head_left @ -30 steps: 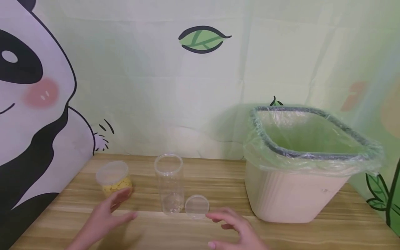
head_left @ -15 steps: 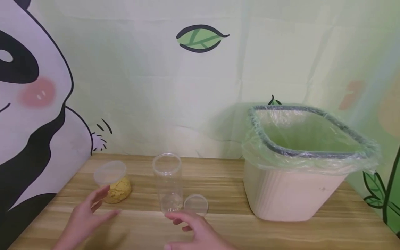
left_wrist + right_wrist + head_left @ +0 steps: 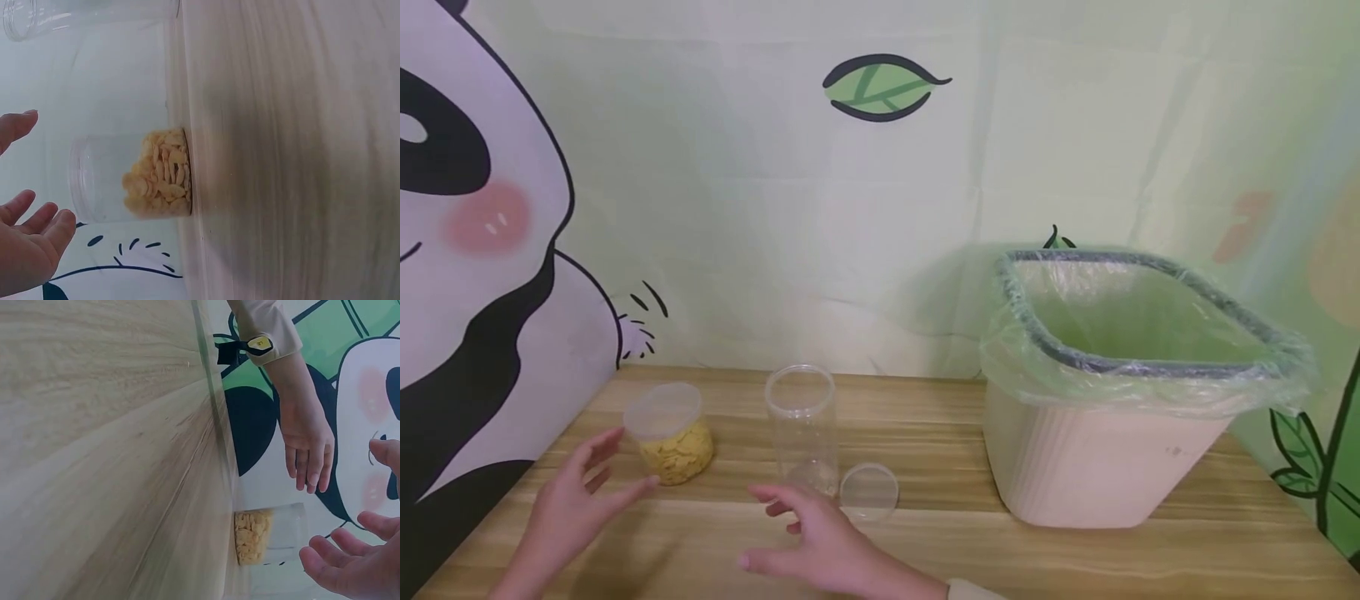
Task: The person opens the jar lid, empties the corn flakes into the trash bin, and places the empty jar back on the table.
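Note:
A clear round jar with a cloudy top, partly filled with yellow flake-like pieces, stands on the left of the table. My left hand is beside it at its near left, fingers spread and holding nothing. In the left wrist view the fingertips come close to the jar's top end. A taller clear jar without a lid stands in the middle. A round clear lid lies to its right. In front of the tall jar hovers my right hand, thumb and fingers apart, hiding part of the jar's base.
A pale waste bin with a dark rim and a thin clear bag stands at the right. Behind the wooden table hangs a green backdrop with a panda and leaves printed on it.
My right hand has moved left, from right of the lid to in front of the tall jar. My left hand has shifted left, uncovering the flakes in the jar.

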`<state>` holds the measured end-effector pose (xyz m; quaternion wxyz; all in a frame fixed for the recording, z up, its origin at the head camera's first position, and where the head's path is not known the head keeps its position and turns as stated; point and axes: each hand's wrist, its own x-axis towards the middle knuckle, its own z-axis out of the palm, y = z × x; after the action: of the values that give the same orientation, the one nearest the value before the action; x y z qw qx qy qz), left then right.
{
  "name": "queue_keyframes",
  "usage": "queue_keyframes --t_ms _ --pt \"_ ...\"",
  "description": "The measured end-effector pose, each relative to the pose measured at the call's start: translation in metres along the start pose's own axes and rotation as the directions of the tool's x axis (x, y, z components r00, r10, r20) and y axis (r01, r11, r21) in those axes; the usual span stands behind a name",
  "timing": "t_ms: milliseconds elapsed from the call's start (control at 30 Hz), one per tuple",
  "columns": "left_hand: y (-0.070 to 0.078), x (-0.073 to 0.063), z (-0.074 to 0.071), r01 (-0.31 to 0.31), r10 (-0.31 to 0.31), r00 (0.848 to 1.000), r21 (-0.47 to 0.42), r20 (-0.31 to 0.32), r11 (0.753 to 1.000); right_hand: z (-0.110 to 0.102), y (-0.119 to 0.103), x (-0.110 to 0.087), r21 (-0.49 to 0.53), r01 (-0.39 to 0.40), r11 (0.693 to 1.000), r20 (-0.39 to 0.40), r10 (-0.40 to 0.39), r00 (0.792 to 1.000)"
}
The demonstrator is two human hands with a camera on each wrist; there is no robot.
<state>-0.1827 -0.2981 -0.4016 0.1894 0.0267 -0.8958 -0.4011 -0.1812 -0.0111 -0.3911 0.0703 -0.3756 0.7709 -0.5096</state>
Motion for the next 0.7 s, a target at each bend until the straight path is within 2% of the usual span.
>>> queue_keyframes --t_ms 100,200,467,700 --pt "0.000 0.003 -0.003 0.012 -0.012 1.000 0.008 0.005 1.000 0.005 0.001 0.008 -0.001 -0.031 1.000 -0.010 0.031 0.999" --pt "0.000 0.007 -0.006 -0.008 0.008 1.000 0.010 -0.002 1.000 0.011 0.002 0.017 -0.008 -0.063 0.998 -0.020 0.063 0.998" --pt "-0.004 0.017 -0.010 -0.027 0.027 1.000 -0.020 0.001 0.999 0.029 0.004 0.038 -0.109 -0.086 0.990 -0.034 0.082 0.996" --pt "0.000 0.028 -0.013 0.028 -0.026 0.997 -0.017 0.076 0.999 0.044 0.003 0.058 -0.199 -0.158 0.967 -0.068 0.147 0.987"
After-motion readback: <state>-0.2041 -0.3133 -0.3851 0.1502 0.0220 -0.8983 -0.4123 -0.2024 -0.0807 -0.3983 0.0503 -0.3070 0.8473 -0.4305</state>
